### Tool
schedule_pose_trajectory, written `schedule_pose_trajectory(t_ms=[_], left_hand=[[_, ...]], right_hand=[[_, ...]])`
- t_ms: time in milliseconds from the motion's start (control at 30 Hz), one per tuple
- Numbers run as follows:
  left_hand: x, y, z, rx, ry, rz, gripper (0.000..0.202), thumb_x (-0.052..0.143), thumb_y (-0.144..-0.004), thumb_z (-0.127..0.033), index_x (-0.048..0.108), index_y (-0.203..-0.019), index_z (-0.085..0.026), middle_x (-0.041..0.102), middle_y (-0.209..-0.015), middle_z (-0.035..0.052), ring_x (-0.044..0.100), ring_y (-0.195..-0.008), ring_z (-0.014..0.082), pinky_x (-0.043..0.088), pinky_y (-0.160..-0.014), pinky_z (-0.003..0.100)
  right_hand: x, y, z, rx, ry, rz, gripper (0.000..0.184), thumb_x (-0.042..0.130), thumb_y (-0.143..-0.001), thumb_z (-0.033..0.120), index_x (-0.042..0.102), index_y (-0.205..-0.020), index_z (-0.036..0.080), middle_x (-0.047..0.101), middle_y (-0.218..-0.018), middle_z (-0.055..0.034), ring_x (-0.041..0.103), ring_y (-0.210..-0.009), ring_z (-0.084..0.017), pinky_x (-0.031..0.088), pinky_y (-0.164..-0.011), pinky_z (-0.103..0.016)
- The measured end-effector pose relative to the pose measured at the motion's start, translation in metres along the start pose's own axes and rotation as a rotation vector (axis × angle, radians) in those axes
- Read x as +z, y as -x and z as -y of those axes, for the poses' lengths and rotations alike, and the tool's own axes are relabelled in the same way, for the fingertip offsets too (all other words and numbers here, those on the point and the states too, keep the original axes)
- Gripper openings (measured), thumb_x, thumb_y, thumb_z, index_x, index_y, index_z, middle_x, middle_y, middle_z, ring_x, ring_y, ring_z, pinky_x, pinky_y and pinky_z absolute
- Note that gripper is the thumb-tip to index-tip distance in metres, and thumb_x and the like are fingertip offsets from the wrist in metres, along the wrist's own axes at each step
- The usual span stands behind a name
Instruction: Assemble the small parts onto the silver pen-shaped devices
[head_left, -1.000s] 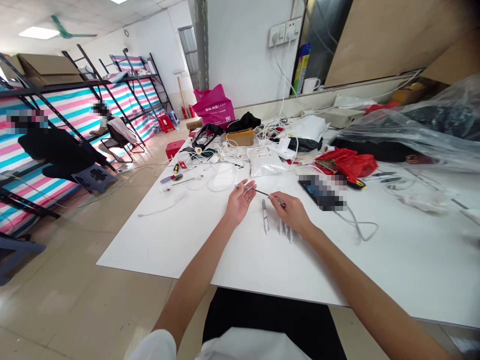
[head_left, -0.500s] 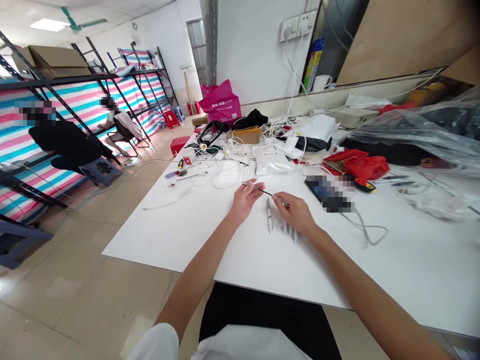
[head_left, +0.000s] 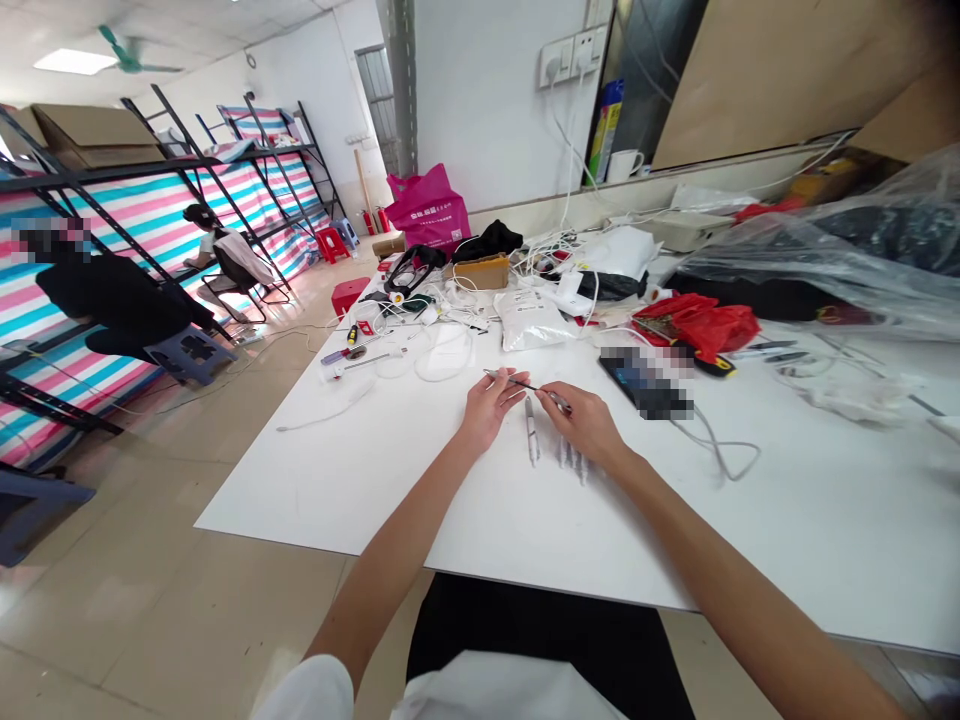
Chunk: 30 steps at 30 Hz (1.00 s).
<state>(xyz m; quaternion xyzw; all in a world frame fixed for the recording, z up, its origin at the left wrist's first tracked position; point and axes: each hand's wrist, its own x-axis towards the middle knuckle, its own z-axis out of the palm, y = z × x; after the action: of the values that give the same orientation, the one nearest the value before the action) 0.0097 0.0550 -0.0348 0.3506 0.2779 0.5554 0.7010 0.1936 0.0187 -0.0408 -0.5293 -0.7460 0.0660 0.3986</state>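
My left hand (head_left: 487, 408) is closed in a pinch on a slim grey pen piece (head_left: 495, 374), its other fingers loosely extended. From that piece a thin dark rod, looking like a pen refill (head_left: 523, 384), runs across to my right hand (head_left: 583, 420). The right fingers are wrapped round a grey pen barrel (head_left: 559, 400), partly hidden by them. Both hands are just above the white table. Below and between them lies a silver-grey pen (head_left: 532, 432). Several more pens (head_left: 572, 460) lie beside it, partly covered by my right hand.
A phone (head_left: 645, 383) with a grey cable lies right of my hands. Beyond are a white plastic packet (head_left: 534, 320), a red bag (head_left: 697, 325), tangled white cables and a magenta bag (head_left: 429, 210). Screwdrivers (head_left: 341, 355) lie at left. Two people sit by the shelving at far left.
The camera view has shifted slightly, so the scene sits a little further left. Both hands keep their holds on the pen parts, with hardly any movement between them.
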Motion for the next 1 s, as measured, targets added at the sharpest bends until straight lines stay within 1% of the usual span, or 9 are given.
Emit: schedule_pose_trajectory(t_ms=[100,233,300,433,600,700,900,1000], left_hand=[[-0.001,0.000,0.001,-0.005,-0.024,0.001,0.038,0.083,-0.084,-0.044,0.074,-0.106,-0.014,0.078,-0.113,0.0135,0.074,-0.106,0.0230,0.047,-0.109,0.044],[0.002,0.004,0.002,-0.014,-0.063,0.072,0.037,0.083,-0.083,-0.044,0.075,-0.104,-0.014,0.078,-0.115,0.0150,0.073,-0.109,0.0263,0.046,-0.110,0.048],[0.004,0.006,0.003,-0.006,-0.077,0.100,0.038,0.083,-0.083,-0.044,0.075,-0.105,-0.014,0.078,-0.116,0.0161,0.073,-0.111,0.0275,0.045,-0.112,0.050],[0.005,0.008,0.003,0.006,-0.080,0.145,0.038,0.083,-0.084,-0.043,0.076,-0.108,-0.014,0.077,-0.117,0.0157,0.072,-0.114,0.0277,0.044,-0.113,0.049],[0.004,0.007,0.002,-0.008,-0.075,0.190,0.035,0.082,-0.085,-0.041,0.076,-0.107,-0.014,0.077,-0.116,0.0151,0.071,-0.113,0.0265,0.045,-0.113,0.048],[0.002,0.005,0.001,-0.014,-0.019,0.144,0.033,0.080,-0.088,-0.040,0.076,-0.108,-0.014,0.077,-0.117,0.0146,0.072,-0.112,0.0252,0.045,-0.113,0.046],[-0.004,-0.003,-0.005,0.001,0.073,-0.042,0.026,0.075,-0.093,-0.037,0.074,-0.107,-0.016,0.076,-0.121,0.0116,0.072,-0.106,0.0192,0.049,-0.108,0.039],[-0.006,-0.005,-0.006,0.004,0.073,-0.075,0.025,0.075,-0.093,-0.037,0.073,-0.106,-0.016,0.076,-0.119,0.0108,0.072,-0.103,0.0184,0.050,-0.105,0.037]], right_hand=[[0.001,0.000,-0.002,-0.006,0.006,-0.012,0.035,0.047,-0.106,0.049,0.072,-0.108,0.025,0.078,-0.099,-0.0051,0.069,-0.076,-0.020,0.047,-0.071,-0.032],[0.004,0.001,-0.003,-0.017,0.011,-0.002,0.034,0.048,-0.106,0.048,0.071,-0.112,0.025,0.079,-0.102,-0.0050,0.069,-0.075,-0.020,0.046,-0.070,-0.032],[0.006,0.002,-0.004,-0.016,0.015,0.010,0.035,0.046,-0.106,0.048,0.071,-0.110,0.025,0.079,-0.099,-0.0052,0.068,-0.074,-0.021,0.045,-0.069,-0.032],[0.007,0.003,-0.005,-0.004,0.018,0.030,0.038,0.044,-0.106,0.050,0.071,-0.106,0.023,0.077,-0.091,-0.0057,0.067,-0.073,-0.022,0.043,-0.067,-0.032],[0.006,0.002,-0.002,0.025,-0.006,0.036,0.038,0.044,-0.106,0.051,0.070,-0.107,0.023,0.075,-0.084,-0.0042,0.064,-0.069,-0.020,0.041,-0.066,-0.031],[0.004,0.001,-0.001,0.025,-0.002,0.029,0.038,0.044,-0.106,0.052,0.070,-0.104,0.024,0.074,-0.084,-0.0038,0.063,-0.069,-0.020,0.041,-0.066,-0.031],[0.000,0.000,0.000,0.013,-0.001,0.010,0.038,0.045,-0.106,0.051,0.072,-0.102,0.024,0.077,-0.091,-0.0045,0.065,-0.070,-0.019,0.045,-0.069,-0.032],[-0.001,-0.001,0.000,0.002,0.004,-0.008,0.037,0.047,-0.105,0.050,0.073,-0.102,0.025,0.078,-0.094,-0.0046,0.065,-0.070,-0.019,0.046,-0.070,-0.032]])
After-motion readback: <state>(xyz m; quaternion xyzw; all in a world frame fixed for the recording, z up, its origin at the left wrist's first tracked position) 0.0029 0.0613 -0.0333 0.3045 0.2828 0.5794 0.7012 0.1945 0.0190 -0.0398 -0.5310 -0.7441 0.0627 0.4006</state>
